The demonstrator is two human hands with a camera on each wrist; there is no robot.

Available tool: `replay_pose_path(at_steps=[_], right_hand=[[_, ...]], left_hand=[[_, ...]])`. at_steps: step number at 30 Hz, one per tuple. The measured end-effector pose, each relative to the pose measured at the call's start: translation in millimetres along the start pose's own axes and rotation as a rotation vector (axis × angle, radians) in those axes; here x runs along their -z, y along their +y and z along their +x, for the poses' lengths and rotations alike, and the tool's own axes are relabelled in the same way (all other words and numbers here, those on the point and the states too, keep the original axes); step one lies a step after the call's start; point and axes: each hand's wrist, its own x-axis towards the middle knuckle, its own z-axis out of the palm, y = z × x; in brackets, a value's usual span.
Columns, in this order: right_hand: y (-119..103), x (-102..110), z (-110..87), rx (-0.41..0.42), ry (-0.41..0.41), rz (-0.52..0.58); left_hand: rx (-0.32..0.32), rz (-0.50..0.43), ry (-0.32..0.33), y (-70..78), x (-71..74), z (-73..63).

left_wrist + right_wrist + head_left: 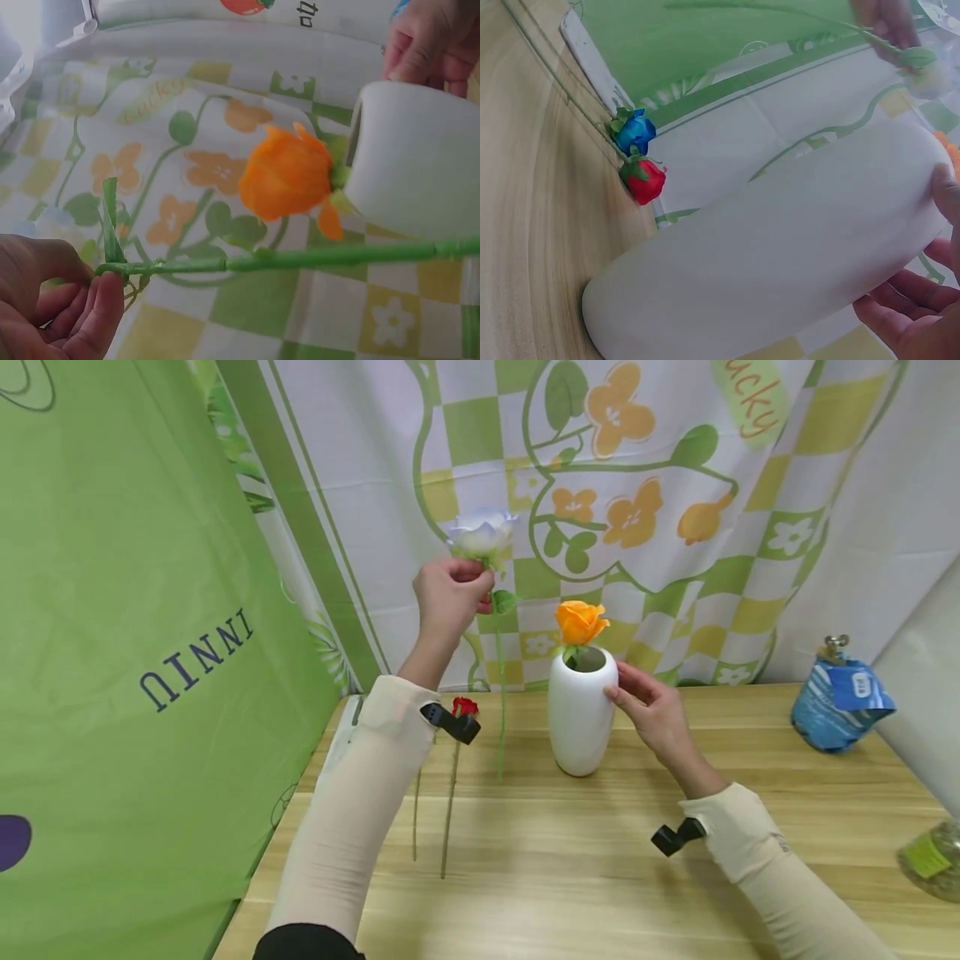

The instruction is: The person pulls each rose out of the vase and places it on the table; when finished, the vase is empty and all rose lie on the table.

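High above the table, my left hand (446, 597) pinches an artificial white flower with pale lilac petal edges (483, 535) just below its bloom. Its long green stem (300, 259) hangs down to the left of the white vase (581, 718). The vase stands upright, and my right hand (660, 714) holds its upper right side, the thumb on one side and the fingers on the other. An orange rose (580, 622) stands in the vase, its bloom over the rim and its lower stem hidden inside. In the right wrist view the left hand is blurred.
A red rose (643, 181) and a blue rose (636, 133) lie on the wooden table (540, 877), left of the vase. A blue pouch (840, 710) and a jar (933, 860) stand at the right. Behind hangs a patterned curtain (480, 431); green cloth (150, 568) borders the left.
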Motion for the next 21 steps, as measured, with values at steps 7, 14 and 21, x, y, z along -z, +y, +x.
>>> replay_pose_path(at_steps=[7,14,21], right_hand=[[0,0,-0.2,-0.003,0.009,0.022],[0,-2,-1.0,-0.014,0.02,0.086],[0,-2,-1.2,-0.027,0.021,0.089]], left_hand=[[0.143,-0.013,-0.008,-36.5,16.7,-3.6],[0.261,0.031,-0.067,-75.1,26.9,-14.0],[0.317,0.105,-0.103,-113.6,33.6,-28.6]])
